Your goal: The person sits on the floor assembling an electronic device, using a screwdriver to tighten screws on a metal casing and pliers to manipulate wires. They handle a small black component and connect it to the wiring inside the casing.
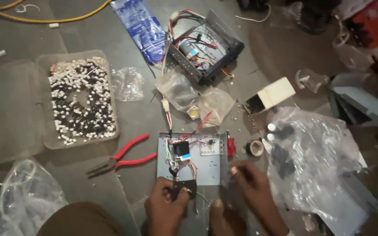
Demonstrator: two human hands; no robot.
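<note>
Grey sheet metal is lying in front of you: the flat metal chassis [206, 168] is resting on the dark floor [123, 113], wired with red and white leads. Your left hand [165, 209] is closing its fingers around a small black component [184, 188] at the chassis's near edge, while your right hand [252, 183] is pinching something tiny beside it. Red-handled pliers [127, 157] are lying just left; a clear plastic box [82, 100] of white and black bits is sitting beyond, and crinkled clear bags [316, 148] are lying to the right.
</note>
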